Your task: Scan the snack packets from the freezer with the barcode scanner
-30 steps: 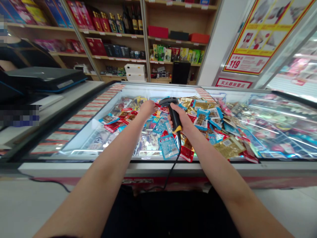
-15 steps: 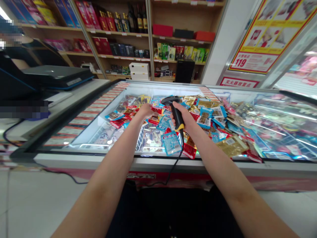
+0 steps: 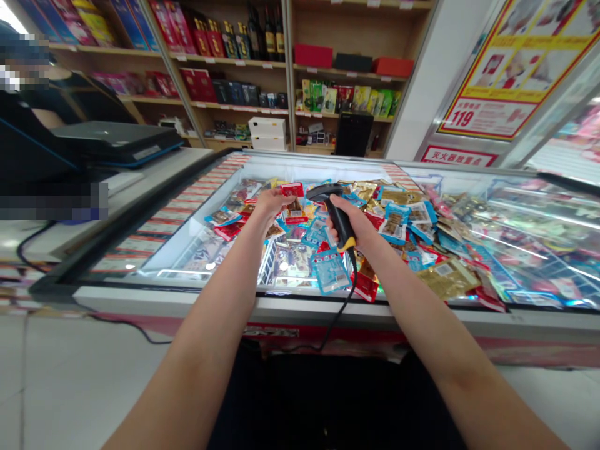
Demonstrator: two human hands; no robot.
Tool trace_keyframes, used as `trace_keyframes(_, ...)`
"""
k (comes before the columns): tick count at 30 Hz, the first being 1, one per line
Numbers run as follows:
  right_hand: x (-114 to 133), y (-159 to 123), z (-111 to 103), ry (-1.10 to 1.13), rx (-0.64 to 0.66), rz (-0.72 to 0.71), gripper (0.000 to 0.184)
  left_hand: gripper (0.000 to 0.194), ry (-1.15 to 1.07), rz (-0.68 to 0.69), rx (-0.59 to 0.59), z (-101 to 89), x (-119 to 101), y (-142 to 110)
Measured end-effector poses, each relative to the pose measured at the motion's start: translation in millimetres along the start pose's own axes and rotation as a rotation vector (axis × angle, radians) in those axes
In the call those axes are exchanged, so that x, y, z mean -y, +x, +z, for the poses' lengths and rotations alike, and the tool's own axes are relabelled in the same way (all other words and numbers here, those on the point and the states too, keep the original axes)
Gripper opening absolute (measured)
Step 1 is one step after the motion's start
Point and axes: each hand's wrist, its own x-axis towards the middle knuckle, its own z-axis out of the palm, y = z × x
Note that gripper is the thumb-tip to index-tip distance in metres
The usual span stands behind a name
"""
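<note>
My right hand [image 3: 352, 224] is wrapped round the handle of a black barcode scanner [image 3: 330, 205] with a yellow band, its head pointing left and its cable hanging down over the freezer's front edge. My left hand [image 3: 269, 204] pinches a small red snack packet [image 3: 293, 201] and holds it up just in front of the scanner's head. Both hands hover over a heap of snack packets [image 3: 403, 228], blue, red and gold, spread on the glass lid of a chest freezer [image 3: 300, 307].
A counter with a dark till screen [image 3: 115, 141] stands to the left, where another person sits. Wooden shelves [image 3: 281, 62] of boxes and bottles line the back wall. A poster [image 3: 506, 69] hangs at the right. A cable [image 3: 122, 325] runs across the floor.
My left hand has lifted a red packet out of the heap and raised it to the scanner's head. The right hand keeps its hold on the scanner.
</note>
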Motion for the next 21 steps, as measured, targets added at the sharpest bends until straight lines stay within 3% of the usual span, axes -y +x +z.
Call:
trace_keyframes(13,-2.2,-4.9,5.2,-0.052,0.009,-0.032,0.037,0.027,-0.18,0.054,-0.012,5.6,1.4,8.0)
trace_keyframes(21,-1.7,-3.0,2.1,-0.078,0.018,0.023,0.04,0.028,-0.211,0.071,-0.011,8.0,0.9,10.6)
